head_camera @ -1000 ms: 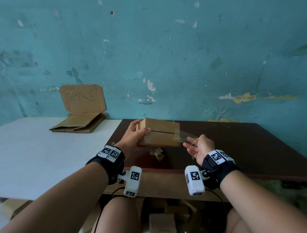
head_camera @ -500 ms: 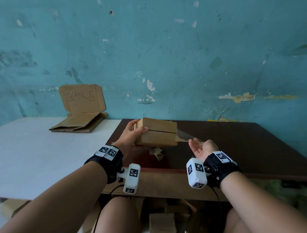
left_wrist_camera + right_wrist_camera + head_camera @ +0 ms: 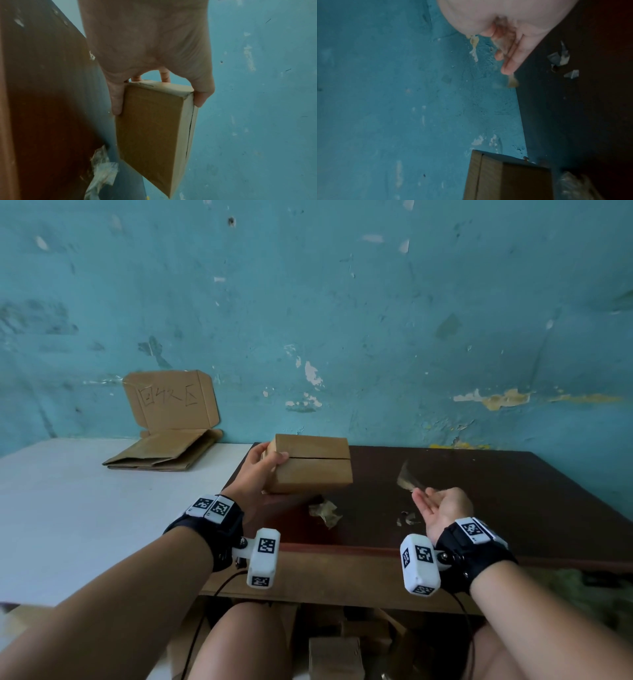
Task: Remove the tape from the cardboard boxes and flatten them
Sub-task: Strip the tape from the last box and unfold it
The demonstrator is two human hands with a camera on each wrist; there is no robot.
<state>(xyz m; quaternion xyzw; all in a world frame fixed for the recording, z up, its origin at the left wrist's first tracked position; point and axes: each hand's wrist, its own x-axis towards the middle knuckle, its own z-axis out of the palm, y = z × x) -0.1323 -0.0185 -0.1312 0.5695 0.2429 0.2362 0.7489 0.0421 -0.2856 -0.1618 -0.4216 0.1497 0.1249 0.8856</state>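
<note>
My left hand grips a small closed cardboard box by its left end, thumb on top and fingers underneath, holding it just above the dark brown table. The box's top seam shows as a bare slit. To the right, my right hand is turned palm up and pinches a strip of clear tape, which hangs free of the box. In the right wrist view the tape strip sticks out past the fingertips, with the box well away from it.
A crumpled wad of tape lies on the dark table below the box, with small tape scraps near my right hand. Flattened boxes and a handwritten cardboard sign sit at the back of the white table.
The tape strip, stretched from the box's right end a second ago, has come off. My right hand has pulled away to the right with it. The left hand still holds the box.
</note>
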